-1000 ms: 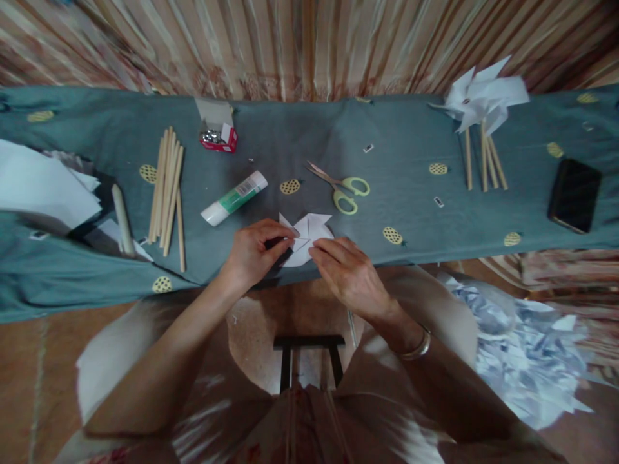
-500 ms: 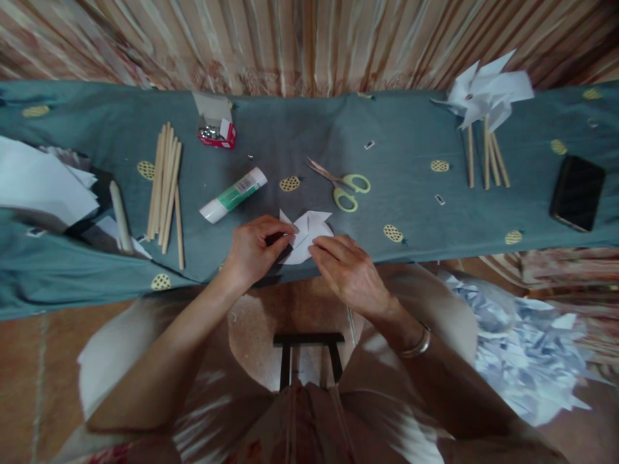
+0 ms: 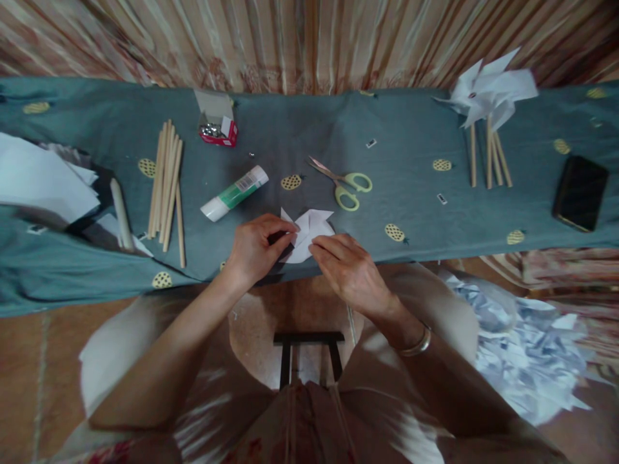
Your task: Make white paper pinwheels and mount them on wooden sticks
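Between my hands, by the table's near edge, is a white paper pinwheel with its points partly folded in. My left hand pinches its left side between thumb and forefinger. The fingers of my right hand are closed on its right edge, the thumb mostly hidden. Just beyond the paper lie scissors with pale green handles, their blades apart. A green and white glue stick rests up and left of my left hand.
Wooden sticks and white paper sheets lie on the left. An open red box of metal pins stands behind the glue. Finished pinwheels and a black phone are on the right; folded papers are heaped below.
Both hands keep nearly the same hold on the paper pinwheel. The whole view has shifted very slightly; nothing on the table has been moved.
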The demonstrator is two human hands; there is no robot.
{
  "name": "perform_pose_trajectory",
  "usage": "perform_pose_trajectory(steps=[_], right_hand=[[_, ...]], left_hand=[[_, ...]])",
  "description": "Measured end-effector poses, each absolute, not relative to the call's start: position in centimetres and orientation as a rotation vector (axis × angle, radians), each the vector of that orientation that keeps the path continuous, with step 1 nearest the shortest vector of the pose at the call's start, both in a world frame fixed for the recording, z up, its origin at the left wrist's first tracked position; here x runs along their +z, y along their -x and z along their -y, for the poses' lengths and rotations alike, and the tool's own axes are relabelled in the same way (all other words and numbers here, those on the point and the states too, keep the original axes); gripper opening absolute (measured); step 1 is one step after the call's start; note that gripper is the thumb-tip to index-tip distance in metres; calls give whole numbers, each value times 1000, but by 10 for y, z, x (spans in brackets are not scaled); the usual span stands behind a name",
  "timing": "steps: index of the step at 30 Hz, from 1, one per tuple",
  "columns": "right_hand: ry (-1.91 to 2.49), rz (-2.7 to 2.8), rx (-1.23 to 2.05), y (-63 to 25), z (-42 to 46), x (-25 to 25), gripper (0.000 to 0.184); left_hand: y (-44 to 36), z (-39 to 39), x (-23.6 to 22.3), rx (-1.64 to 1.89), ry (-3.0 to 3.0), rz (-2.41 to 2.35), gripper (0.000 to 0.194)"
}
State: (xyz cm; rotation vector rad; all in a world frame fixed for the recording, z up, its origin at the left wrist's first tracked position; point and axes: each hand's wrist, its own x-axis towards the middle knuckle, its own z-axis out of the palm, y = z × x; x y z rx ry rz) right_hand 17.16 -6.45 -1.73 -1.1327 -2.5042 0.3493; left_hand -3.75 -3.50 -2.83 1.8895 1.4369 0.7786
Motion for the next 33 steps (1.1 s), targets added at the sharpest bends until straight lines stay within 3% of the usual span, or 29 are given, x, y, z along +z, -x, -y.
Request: perform_pose_trajectory(steps=[33], right_hand=[[1134,2548,276,-170,64,-14,23]], left_hand=[[31,40,-28,819,-1996,-1463,18]])
